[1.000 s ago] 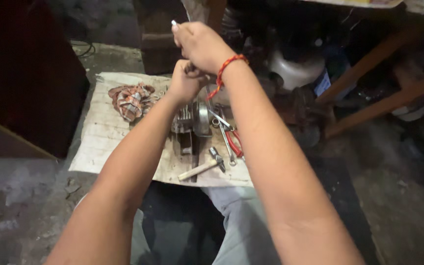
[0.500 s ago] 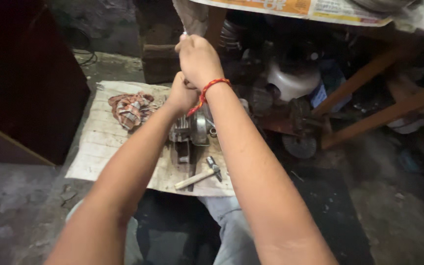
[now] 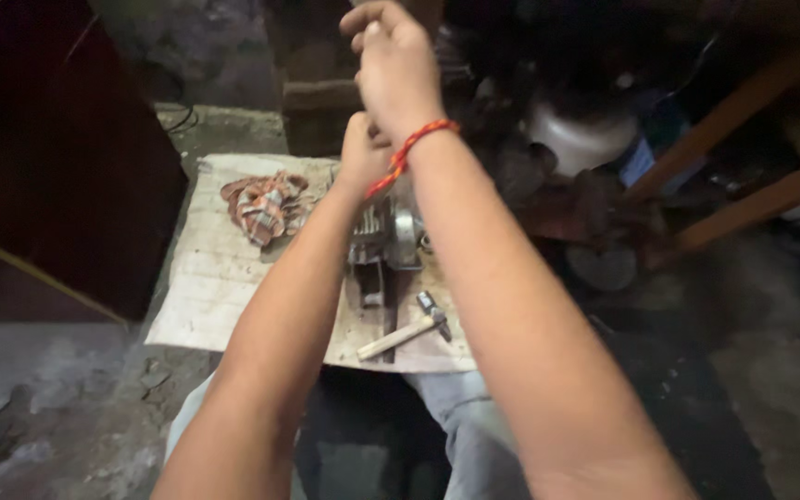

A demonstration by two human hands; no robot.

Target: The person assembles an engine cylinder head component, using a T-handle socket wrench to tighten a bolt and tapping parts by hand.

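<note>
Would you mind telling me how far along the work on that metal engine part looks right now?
Already done: the grey finned engine part sits on the worn board, with a hammer and a crumpled rag laid beside it. In hand: the left hand is closed just above the part, the right hand fisted higher up; what they grip is too blurred to tell. Left: the part looks assembled, not opened.
</note>
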